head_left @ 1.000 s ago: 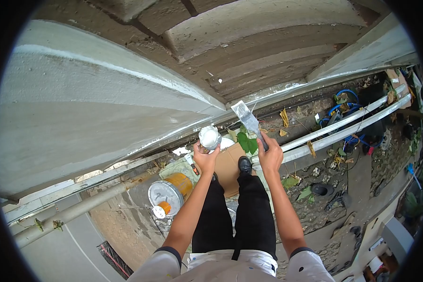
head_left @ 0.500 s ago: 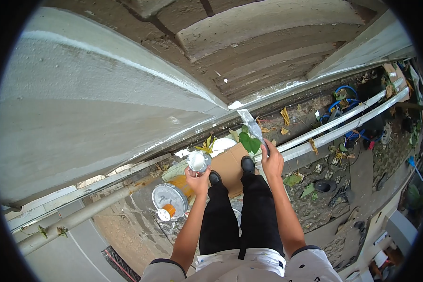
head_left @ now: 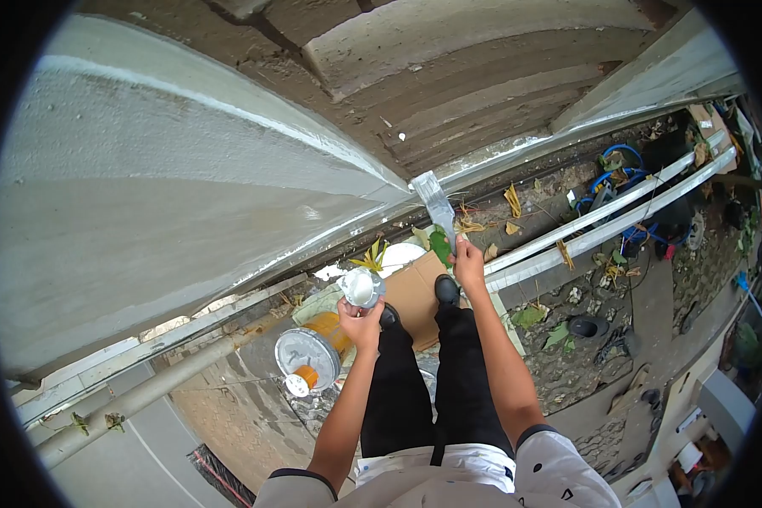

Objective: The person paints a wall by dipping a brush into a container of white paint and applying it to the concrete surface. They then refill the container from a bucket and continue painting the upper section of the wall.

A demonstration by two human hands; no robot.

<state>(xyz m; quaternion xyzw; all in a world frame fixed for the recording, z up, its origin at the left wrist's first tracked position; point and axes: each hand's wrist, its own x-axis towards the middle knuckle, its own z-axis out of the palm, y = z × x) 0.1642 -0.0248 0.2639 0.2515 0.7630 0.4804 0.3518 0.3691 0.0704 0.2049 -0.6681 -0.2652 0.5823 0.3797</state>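
Note:
My left hand (head_left: 361,327) is wrapped round a small grey-rimmed tub (head_left: 362,289) with white paste inside, held out in front of my legs. In my right hand (head_left: 469,264) is a putty knife (head_left: 436,203), gripped near its handle, its broad blade smeared with white. The blade's end reaches up to the corner where the pale painted wall (head_left: 229,203) meets the brown stone-like surface (head_left: 449,93). Behind the knife, a green leaf (head_left: 439,245) partly shows.
Left of my legs stands a yellow bucket with a grey lid (head_left: 300,349), a small orange-and-white pot (head_left: 301,381) on it. Under my shoes (head_left: 447,290) lies cardboard (head_left: 415,292). White rails (head_left: 610,222) run off to the right past blue hose (head_left: 622,165) and fallen leaves.
My right hand has moved up and left, bringing the putty knife's blade closer to the wall corner. The left hand with the tub has shifted only slightly.

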